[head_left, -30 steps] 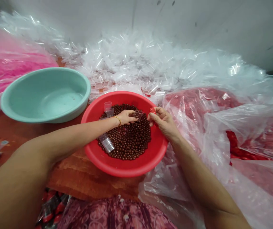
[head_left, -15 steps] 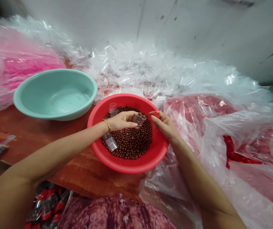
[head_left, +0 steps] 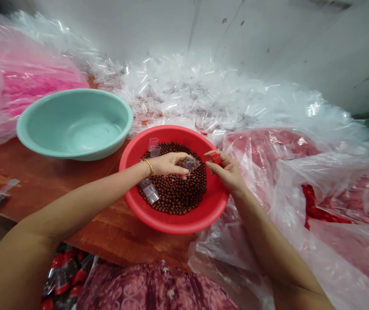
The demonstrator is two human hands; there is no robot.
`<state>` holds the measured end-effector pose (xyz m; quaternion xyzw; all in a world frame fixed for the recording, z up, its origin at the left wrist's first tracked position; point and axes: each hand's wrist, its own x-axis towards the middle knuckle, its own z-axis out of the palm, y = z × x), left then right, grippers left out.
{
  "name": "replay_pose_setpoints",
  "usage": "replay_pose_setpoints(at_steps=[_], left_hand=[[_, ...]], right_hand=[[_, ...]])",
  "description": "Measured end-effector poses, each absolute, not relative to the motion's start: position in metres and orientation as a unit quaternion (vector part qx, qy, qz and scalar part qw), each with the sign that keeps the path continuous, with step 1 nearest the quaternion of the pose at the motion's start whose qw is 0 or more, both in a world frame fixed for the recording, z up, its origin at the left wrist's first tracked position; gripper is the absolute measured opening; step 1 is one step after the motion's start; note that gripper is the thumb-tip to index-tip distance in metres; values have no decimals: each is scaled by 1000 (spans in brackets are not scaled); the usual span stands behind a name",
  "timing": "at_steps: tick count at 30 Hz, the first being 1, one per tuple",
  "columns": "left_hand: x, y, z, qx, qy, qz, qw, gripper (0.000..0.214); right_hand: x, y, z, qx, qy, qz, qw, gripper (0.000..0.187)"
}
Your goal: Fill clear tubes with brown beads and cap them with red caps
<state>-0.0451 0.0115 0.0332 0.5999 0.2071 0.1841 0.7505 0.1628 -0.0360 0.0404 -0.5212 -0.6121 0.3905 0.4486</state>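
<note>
A red basin (head_left: 176,224) holds a heap of small round dark-brown balls (head_left: 179,193). Over the heap, my left hand (head_left: 171,165) grips a clear plastic container (head_left: 191,162) between thumb and fingers, with some brown balls seen in or through it. Above the basin's right side, my right hand (head_left: 225,168) pinches a small red cap (head_left: 216,158), apart from the container. Two more clear containers lie on the balls: one clear container (head_left: 150,190) at the left and another clear container (head_left: 154,147) at the back left.
A teal basin (head_left: 75,125) stands at the left. Clear plastic pieces (head_left: 204,94) are piled along the wall. Plastic bags with red contents (head_left: 329,211) lie at the right, a bag of pink pieces (head_left: 39,90) at the far left. Filled red-capped containers (head_left: 65,271) sit below the table edge.
The red cap has turned in my right hand and shows more of its side. My left hand has shifted slightly right with the container. The whole view has moved a little.
</note>
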Motion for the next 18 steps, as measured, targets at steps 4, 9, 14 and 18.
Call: replay_pose_setpoints(at_steps=[4, 9, 14, 18], left_hand=[[-46, 11, 34, 594, 200, 144, 766, 32], [-47, 12, 36, 578, 190, 125, 784, 34], [-48, 12, 36, 582, 178, 119, 784, 36], [-48, 13, 36, 585, 182, 128, 780, 36]], right_hand=[[161, -37, 44, -469, -663, 430, 395, 27], [156, -36, 47, -447, -706, 418, 356, 27], [155, -35, 46, -448, -713, 409, 352, 24], [152, -34, 48, -445, -730, 380, 354, 26]])
